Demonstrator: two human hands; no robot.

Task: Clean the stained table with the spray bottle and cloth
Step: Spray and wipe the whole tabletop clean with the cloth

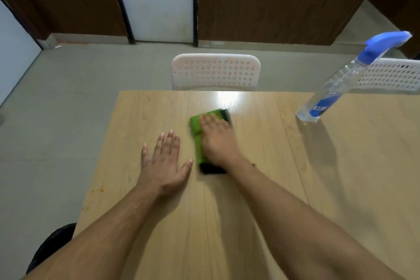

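Note:
A green cloth with dark edges lies flat on the light wooden table, near its middle. My right hand presses down on the cloth with straight fingers and looks blurred by motion. My left hand rests flat on the table just left of the cloth, fingers spread. A clear spray bottle with a blue trigger head and blue label stands upright at the table's far right, apart from both hands. Small orange stains mark the table's left edge.
Two white perforated plastic chairs, one and the other, stand against the table's far edge. Grey floor lies to the left. A dark object sits by the table's near left corner. Brown wall panels stand behind.

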